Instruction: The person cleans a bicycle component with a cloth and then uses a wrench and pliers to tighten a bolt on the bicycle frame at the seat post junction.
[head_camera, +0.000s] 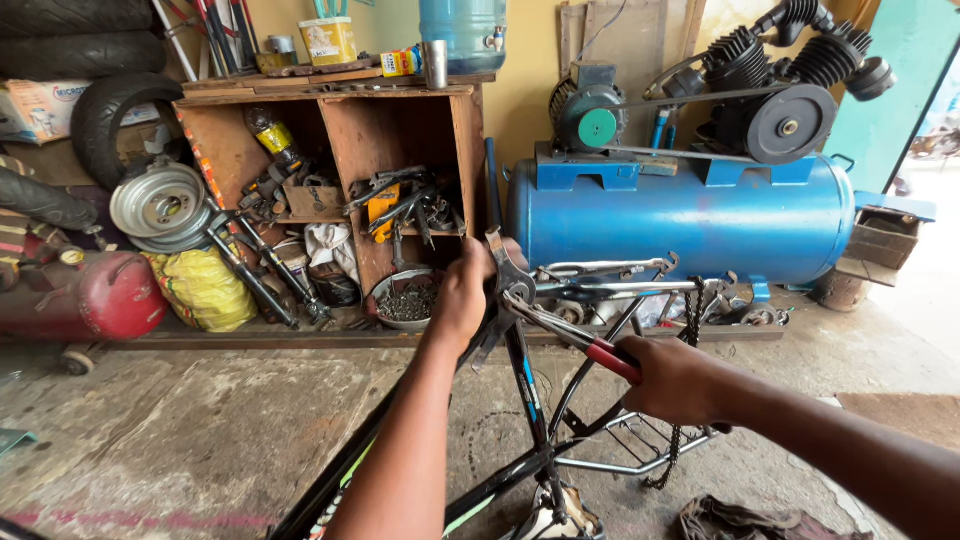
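Observation:
An upturned black bicycle frame (527, 395) stands in front of me on the concrete floor. My left hand (466, 290) grips a metal wrench (503, 262) at a joint of the frame. My right hand (672, 380) is closed on the red-handled pliers (575, 338), whose jaws reach to the same joint beside the wrench. A loose chain (690, 330) hangs from the rear of the frame, above a metal rear rack (640, 445).
A blue air compressor tank (690, 220) with motor stands behind the frame. At the back left are a wooden shelf (340, 110) full of tools, a bowl of small metal parts (405, 297), a wheel rim (158, 203), tyres, a yellow bag and a red tank (110, 297). A rag (750, 522) lies on the floor.

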